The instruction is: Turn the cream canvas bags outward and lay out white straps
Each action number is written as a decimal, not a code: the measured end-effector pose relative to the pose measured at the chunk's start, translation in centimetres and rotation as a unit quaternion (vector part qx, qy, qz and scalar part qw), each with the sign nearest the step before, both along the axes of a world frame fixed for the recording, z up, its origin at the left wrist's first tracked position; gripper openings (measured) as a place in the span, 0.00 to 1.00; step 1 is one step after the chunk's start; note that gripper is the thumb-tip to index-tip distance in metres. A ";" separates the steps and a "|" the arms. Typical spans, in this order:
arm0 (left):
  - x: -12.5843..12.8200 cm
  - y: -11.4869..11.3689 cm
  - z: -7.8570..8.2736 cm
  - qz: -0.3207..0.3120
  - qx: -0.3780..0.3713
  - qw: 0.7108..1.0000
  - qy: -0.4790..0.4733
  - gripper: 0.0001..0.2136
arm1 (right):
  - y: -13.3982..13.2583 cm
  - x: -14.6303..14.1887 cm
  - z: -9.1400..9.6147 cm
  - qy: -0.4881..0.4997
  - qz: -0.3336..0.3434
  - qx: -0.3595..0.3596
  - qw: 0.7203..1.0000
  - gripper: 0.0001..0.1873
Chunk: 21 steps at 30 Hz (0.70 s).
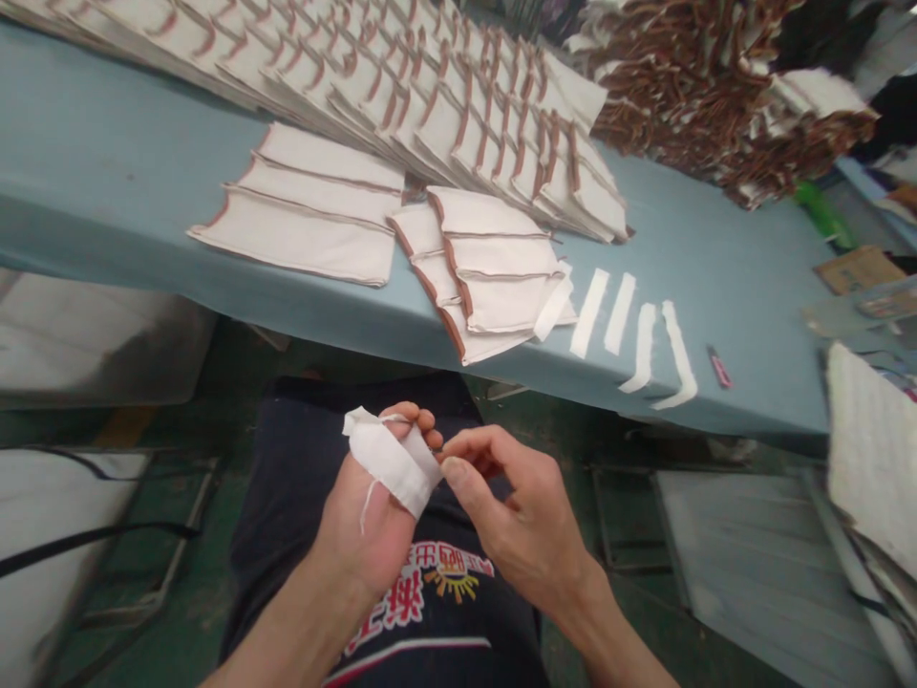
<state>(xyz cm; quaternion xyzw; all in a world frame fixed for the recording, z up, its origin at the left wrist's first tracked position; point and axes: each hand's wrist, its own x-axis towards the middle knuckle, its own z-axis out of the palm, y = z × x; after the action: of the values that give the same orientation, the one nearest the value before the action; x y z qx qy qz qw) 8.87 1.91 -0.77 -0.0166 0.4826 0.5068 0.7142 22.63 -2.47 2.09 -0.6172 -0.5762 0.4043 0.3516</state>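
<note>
Your left hand (373, 516) grips a folded white cloth strip (393, 462), wrapped over its fingers with a loose thread hanging down. Your right hand (512, 511) pinches the strip's end between thumb and forefinger, just over your lap. Beyond, on the blue table (107, 162), lie four more white strips (634, 334) beside stacks of brown-edged cloth pieces (494, 268).

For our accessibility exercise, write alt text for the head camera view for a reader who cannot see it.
A person's left hand has a white cloth strip wrapped around its thumb, while the right hand pinches at the strip's end. Beyond, a blue table holds stacked cream fabric pieces with brown trim and four loose white strips.
</note>
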 end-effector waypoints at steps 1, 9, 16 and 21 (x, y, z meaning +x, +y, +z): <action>0.0 -0.2 -0.2 -0.004 0.009 1.000 0.012 0.05 | 0.2 -0.4 0.1 -0.004 -0.011 0.009 1.000 0.09; 0.2 -0.8 -0.8 -0.021 0.105 0.987 0.121 0.13 | 1.6 -3.2 -1.2 0.046 -0.011 -0.052 0.998 0.10; -0.7 -0.7 -2.9 -0.044 0.168 0.957 0.234 0.08 | 1.9 -3.0 -2.3 0.205 0.001 -0.106 0.973 0.19; -1.8 -0.2 -3.4 -0.065 0.242 0.908 0.335 0.03 | 2.2 -2.6 -2.3 0.346 0.034 -0.240 0.906 0.32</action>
<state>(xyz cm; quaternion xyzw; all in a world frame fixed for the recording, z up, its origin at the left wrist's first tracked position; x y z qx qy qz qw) 7.11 1.69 -4.20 0.3591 0.5559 0.5362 0.5239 20.06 -0.29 -0.24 -0.4845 -0.3243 0.7304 0.3558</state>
